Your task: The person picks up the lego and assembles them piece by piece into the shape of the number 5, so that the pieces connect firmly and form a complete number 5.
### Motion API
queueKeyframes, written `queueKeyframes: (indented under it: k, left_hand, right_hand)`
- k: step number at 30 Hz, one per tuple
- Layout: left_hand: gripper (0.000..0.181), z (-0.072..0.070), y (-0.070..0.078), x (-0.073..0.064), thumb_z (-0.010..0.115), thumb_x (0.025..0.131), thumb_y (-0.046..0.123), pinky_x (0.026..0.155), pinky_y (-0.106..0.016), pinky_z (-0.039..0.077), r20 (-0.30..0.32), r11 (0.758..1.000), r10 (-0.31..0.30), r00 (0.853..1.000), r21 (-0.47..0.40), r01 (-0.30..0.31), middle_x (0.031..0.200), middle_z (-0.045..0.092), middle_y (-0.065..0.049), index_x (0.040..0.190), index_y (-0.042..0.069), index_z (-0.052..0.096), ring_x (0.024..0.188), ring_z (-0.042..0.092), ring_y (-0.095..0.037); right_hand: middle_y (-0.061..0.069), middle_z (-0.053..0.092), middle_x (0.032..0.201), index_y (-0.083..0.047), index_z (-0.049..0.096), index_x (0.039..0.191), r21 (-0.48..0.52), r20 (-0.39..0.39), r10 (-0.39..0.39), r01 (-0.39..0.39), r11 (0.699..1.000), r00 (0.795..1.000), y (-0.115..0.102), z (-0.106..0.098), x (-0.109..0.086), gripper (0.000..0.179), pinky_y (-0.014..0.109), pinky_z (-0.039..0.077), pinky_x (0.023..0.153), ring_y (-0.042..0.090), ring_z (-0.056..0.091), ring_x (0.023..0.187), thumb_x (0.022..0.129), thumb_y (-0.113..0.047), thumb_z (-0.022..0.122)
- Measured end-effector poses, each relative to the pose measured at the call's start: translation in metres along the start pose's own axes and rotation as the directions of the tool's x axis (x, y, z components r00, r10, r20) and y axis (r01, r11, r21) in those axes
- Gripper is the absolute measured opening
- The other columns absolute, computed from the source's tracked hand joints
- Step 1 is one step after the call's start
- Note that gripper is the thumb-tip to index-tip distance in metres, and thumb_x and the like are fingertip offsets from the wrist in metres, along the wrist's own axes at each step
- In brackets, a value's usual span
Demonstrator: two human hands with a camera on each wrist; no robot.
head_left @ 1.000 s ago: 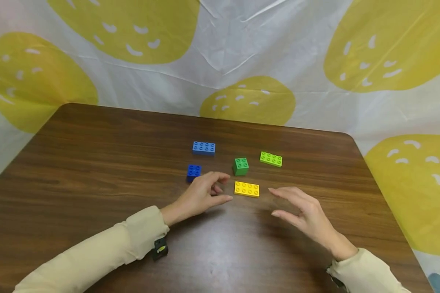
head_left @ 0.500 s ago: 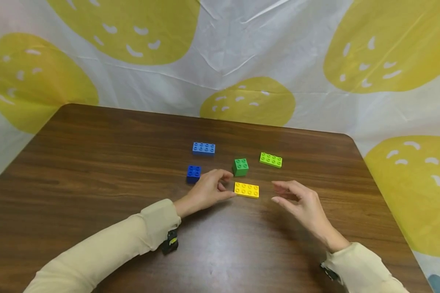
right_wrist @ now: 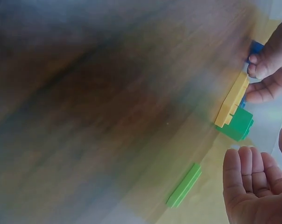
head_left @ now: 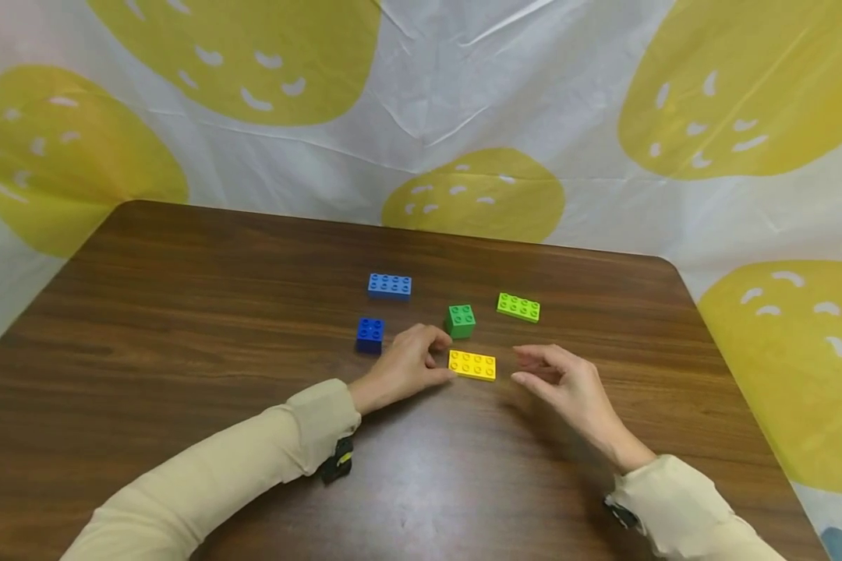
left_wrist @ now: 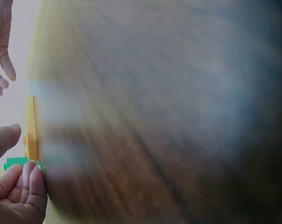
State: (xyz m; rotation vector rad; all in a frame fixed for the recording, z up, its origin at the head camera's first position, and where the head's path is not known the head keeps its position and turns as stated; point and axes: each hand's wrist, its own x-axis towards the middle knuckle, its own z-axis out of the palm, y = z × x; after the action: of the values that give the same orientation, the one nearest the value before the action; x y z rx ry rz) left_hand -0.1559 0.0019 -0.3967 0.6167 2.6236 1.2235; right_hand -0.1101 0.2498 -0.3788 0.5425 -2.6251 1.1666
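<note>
A flat yellow building brick [head_left: 472, 365] with two rows of studs lies between the two hands. My left hand [head_left: 408, 365] is at its left end, thumb tip right at the near corner and fingers loosely bent, nothing gripped. In the left wrist view the thumb and fingers [left_wrist: 37, 191] stand apart beside the yellow brick [left_wrist: 32, 130]. My right hand [head_left: 568, 386] hovers to the right of the brick with a gap, thumb and fingers apart, holding nothing. Just behind the yellow brick stands a green square brick [head_left: 461, 321].
A dark blue square brick [head_left: 370, 336] sits left of the left hand. Farther back lie a light blue brick [head_left: 390, 286] and a flat lime-green brick [head_left: 518, 307]. The brown wooden table [head_left: 217, 312] ends at a patterned curtain [head_left: 288, 156].
My left hand has moved right, up to the end of the yellow brick. The right hand has drawn its fingers and thumb closer and shifted slightly left. The bricks have stayed put.
</note>
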Motion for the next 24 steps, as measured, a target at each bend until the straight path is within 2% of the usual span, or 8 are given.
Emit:
queueKeyframes:
  k: [7, 11, 24]
  left_hand:
    - [0.042, 0.004, 0.001, 0.003, 0.08, 0.081, 0.02, 0.07, -0.022, 0.048, -0.009, 0.997, 0.042, 0.999, 0.059, -0.041, 0.104, 0.062, -0.01, 0.117, 0.003, 0.065, 0.08, 0.057, -0.013]
    - [0.041, 0.006, 0.002, 0.004, 0.08, 0.081, 0.021, 0.068, -0.022, 0.044, -0.018, 0.994, 0.057, 0.998, 0.095, -0.055, 0.101, 0.062, -0.009, 0.115, 0.004, 0.066, 0.08, 0.053, -0.013]
    - [0.029, 0.009, 0.005, 0.004, 0.08, 0.081, 0.021, 0.067, -0.023, 0.04, -0.025, 0.984, 0.076, 0.997, 0.165, -0.071, 0.095, 0.06, -0.006, 0.103, 0.007, 0.068, 0.081, 0.049, -0.014]
  right_hand:
    - [0.017, 0.073, 0.101, 0.003, 0.068, 0.112, -0.019, 0.025, 0.052, -0.051, 0.999, 0.998, 0.003, 0.003, 0.012, 0.03, 0.017, 0.055, 0.077, 0.0, 0.065, 0.087, 0.082, -0.001, 0.075]
    - [0.016, 0.073, 0.1, 0.003, 0.068, 0.113, 0.003, 0.038, 0.086, -0.086, 0.996, 0.996, 0.003, 0.005, 0.02, 0.03, 0.015, 0.054, 0.077, -0.004, 0.062, 0.086, 0.084, -0.003, 0.074]
    - [0.02, 0.072, 0.104, 0.005, 0.066, 0.118, 0.066, 0.11, 0.181, -0.189, 0.98, 0.977, 0.007, 0.017, 0.045, 0.033, 0.014, 0.052, 0.076, -0.003, 0.062, 0.085, 0.089, -0.008, 0.07]
